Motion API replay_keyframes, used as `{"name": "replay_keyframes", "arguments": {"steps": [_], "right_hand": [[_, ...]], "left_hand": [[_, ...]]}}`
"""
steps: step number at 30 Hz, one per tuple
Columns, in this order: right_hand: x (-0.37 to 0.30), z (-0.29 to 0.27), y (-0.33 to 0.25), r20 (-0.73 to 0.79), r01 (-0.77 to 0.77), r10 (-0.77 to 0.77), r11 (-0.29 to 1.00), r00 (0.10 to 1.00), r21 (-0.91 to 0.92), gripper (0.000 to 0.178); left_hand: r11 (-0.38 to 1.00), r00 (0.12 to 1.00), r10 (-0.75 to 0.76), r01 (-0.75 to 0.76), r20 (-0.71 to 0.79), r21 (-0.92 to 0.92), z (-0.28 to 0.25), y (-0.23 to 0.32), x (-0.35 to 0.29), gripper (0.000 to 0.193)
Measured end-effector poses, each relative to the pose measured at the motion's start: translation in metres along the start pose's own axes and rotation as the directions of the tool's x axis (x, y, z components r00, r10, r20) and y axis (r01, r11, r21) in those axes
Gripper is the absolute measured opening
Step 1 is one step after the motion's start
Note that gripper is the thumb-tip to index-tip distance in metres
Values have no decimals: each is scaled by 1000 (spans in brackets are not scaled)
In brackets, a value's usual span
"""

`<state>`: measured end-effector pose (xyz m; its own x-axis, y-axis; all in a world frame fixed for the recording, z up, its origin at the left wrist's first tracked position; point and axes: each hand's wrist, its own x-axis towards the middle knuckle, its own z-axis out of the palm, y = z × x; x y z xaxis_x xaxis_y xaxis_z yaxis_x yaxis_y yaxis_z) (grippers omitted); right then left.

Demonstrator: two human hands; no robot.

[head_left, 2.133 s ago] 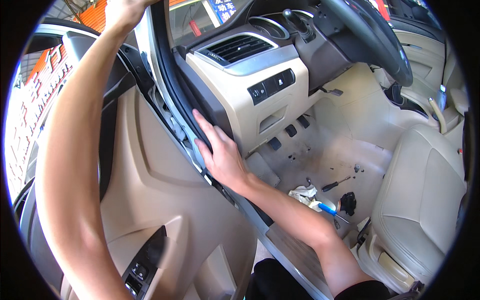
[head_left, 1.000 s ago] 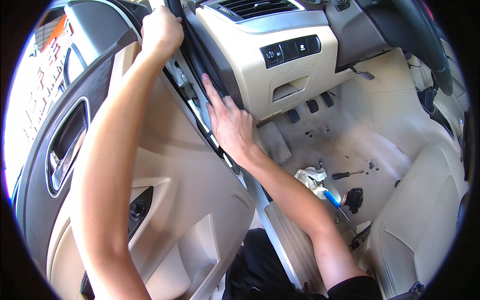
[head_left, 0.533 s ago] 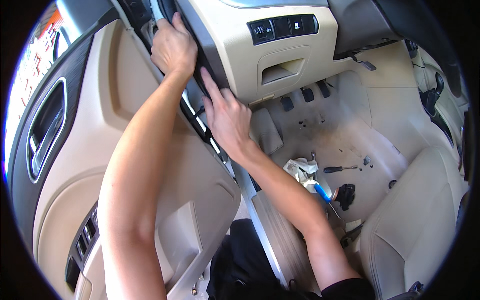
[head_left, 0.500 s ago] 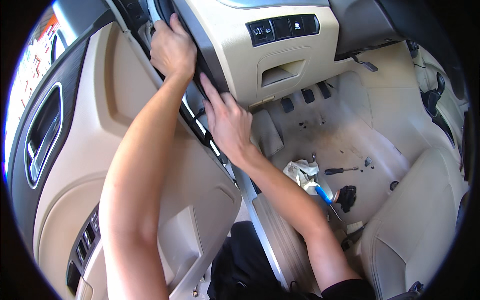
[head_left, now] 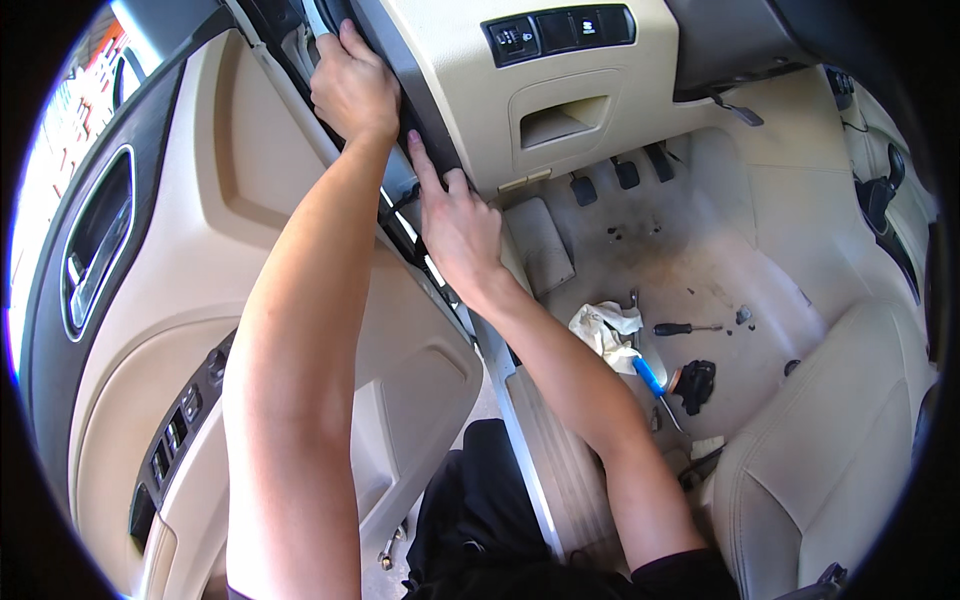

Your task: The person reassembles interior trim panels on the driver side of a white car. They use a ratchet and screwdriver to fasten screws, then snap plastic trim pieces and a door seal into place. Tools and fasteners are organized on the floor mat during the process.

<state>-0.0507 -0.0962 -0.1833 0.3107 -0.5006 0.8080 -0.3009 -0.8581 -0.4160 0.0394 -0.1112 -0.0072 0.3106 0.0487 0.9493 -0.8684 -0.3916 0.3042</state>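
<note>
My left hand (head_left: 355, 90) is closed around the black rubber door seal (head_left: 385, 70) along the front edge of the car's door opening, its thumb pointing up. What its fingertips do is hidden behind the hand. Just below and to the right, my right hand (head_left: 462, 235) lays its stretched index finger against the lower part of that seal. Its other fingers are loosely bent and grip nothing I can see. Right of both hands rises the beige dashboard end (head_left: 455, 110).
The open beige door (head_left: 270, 170) stands at left. On the footwell floor lie a screwdriver (head_left: 685, 329), a blue-handled tool (head_left: 648, 375), a crumpled white cloth (head_left: 603, 330) and a black part (head_left: 697, 385). Pedals (head_left: 626, 174) hang beyond; a seat (head_left: 820, 430) is at right.
The view has shifted slightly, moving the dashboard up in the picture. My left hand has come slightly down along the seal, closer to my right hand. The right index finger still rests there.
</note>
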Motion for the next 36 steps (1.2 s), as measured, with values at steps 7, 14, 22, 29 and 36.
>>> {"name": "replay_keyframes", "arguments": {"steps": [7,14,22,29,36], "right_hand": [[-19,20,8,-25,-3,-1,989,1000,-148,88],[-25,38,22,87,55,-46,994,995,-98,80],[-25,25,44,29,98,-108,963,994,253,66],[-27,12,44,15,104,-113,949,993,297,56],[-22,16,39,90,62,-80,980,993,191,61]], "left_hand": [[990,972,-142,136,189,44,-2,-13,-64,45],[995,987,-82,89,138,-42,4,-27,-69,50],[940,983,-183,181,21,-289,10,-16,-78,55],[947,979,-202,200,19,-249,2,-12,-79,52],[970,985,-173,172,9,-170,12,-15,-79,50]]}}
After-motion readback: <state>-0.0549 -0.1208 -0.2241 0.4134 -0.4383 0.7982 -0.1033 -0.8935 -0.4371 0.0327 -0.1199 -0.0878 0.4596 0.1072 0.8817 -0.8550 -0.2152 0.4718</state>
